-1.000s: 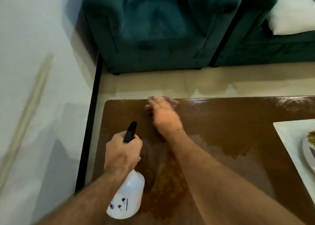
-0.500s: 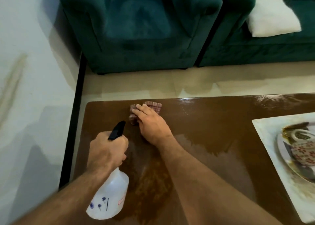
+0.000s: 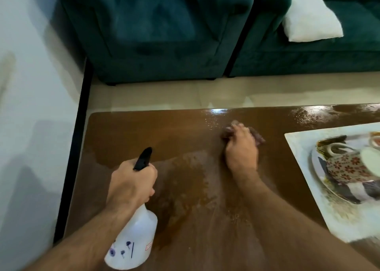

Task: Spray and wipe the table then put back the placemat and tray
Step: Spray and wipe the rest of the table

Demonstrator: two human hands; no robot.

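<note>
The hands are both busy: the left hand (image 3: pixel 131 183) has its fingers curled tight round the neck of a spray bottle (image 3: pixel 133 242), while the right hand (image 3: pixel 241 147) lies palm down on a cloth (image 3: pixel 259 138), fingers bent over it and pressing it onto the bench (image 3: pixel 144 131). The spray bottle is white and translucent with small dark marks on its side, and its black trigger head (image 3: pixel 143 158) sticks up above the knuckles, pointing away from the person; the bottle's body hangs below the wrist over the near left part of the bench. The cloth is a reddish, patterned rag, blurred, showing only at the fingertips and to the right of the hand, near the far edge of the bench. The brown glossy bench top carries a wide wet patch between the two forearms, with fine droplets glinting near the far edge just left of the cloth. To the right, well apart from the cloth, a pale placemat (image 3: pixel 304 159) lies at an angle on the bench, running out of view at the right. On it stands a tray (image 3: pixel 345 194) with a dark striped pattern, holding a floral cup (image 3: pixel 345 168); other pieces beside the cup are too blurred to tell. Beyond the bench is a pale tiled floor (image 3: pixel 185 94), then a dark green armchair (image 3: pixel 156 28) and a matching sofa (image 3: pixel 329 52) with a white cushion (image 3: pixel 310 15) on its seat. A white wall (image 3: pixel 30 85) with a black skirting strip runs along the left.
</note>
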